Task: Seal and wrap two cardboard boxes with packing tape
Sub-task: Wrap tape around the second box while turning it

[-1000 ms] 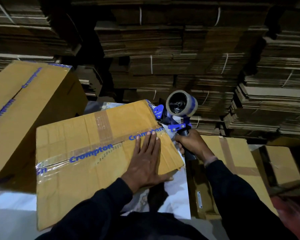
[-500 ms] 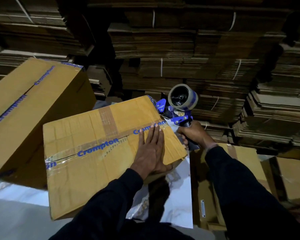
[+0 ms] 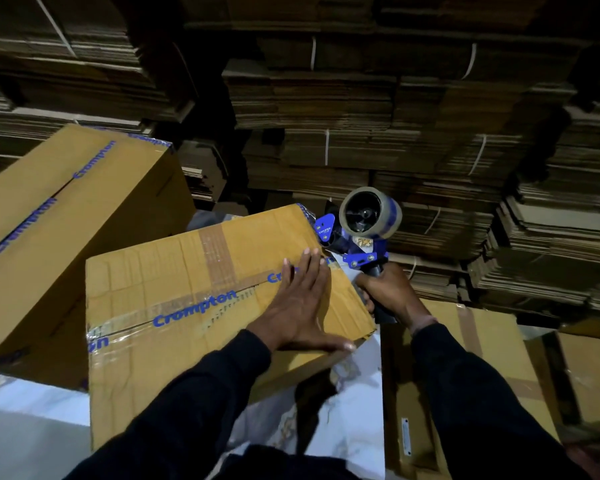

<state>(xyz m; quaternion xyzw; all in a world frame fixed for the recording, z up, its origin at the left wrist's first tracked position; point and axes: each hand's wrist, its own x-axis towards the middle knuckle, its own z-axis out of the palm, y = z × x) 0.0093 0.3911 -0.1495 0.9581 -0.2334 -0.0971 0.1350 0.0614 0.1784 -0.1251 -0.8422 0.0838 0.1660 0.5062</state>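
A brown cardboard box printed "Crompton" lies in front of me on a white marbled table. Clear tape runs along its top seam. My left hand presses flat on the box top near its right end, fingers straight, over the tape line. My right hand grips the black handle of a blue tape dispenser, which carries a roll of tape and sits at the box's far right corner. A second, larger "Crompton" box stands tilted at the left.
Tall stacks of flattened cardboard tied with white string fill the background. Lower right of the table sit more brown boxes, one taped along its top. The room is dim.
My left hand has slid a little toward the box's right end along the tape. The dispenser stays at the far right corner. My head has shifted, so the whole scene sits slightly differently.
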